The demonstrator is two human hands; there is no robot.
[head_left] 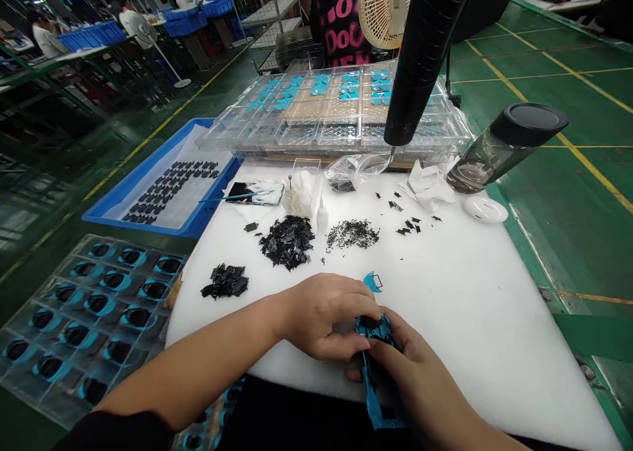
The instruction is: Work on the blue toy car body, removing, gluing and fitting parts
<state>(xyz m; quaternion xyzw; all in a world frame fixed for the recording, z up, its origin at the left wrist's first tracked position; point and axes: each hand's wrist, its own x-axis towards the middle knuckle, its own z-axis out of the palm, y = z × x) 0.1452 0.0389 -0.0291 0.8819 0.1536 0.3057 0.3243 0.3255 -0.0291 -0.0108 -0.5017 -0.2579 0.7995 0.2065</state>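
Both hands hold a long blue plastic shell [372,398] with black parts inside, low over the front edge of the white work surface. My left hand [336,316] pinches its far end, thumb and fingers closed there. Around its right side wraps my right hand [413,365], the thumb pressing on the inner face. The fingertips partly hide the shell's far end. Just beyond the hands lies a small blue piece [372,282] with a thin black frame. Farther off are a heap of black plastic parts [287,241], a smaller black pile [225,281] and scattered tiny black pieces [353,233].
A black electric screwdriver [415,62] hangs above the table. Behind stand clear trays [297,131] with blue parts, a bottle [499,148] and a white oval case [485,209]. A blue bin [119,194] and a compartment tray [64,266] sit left. A small squeeze bottle [322,216] stands mid-table.
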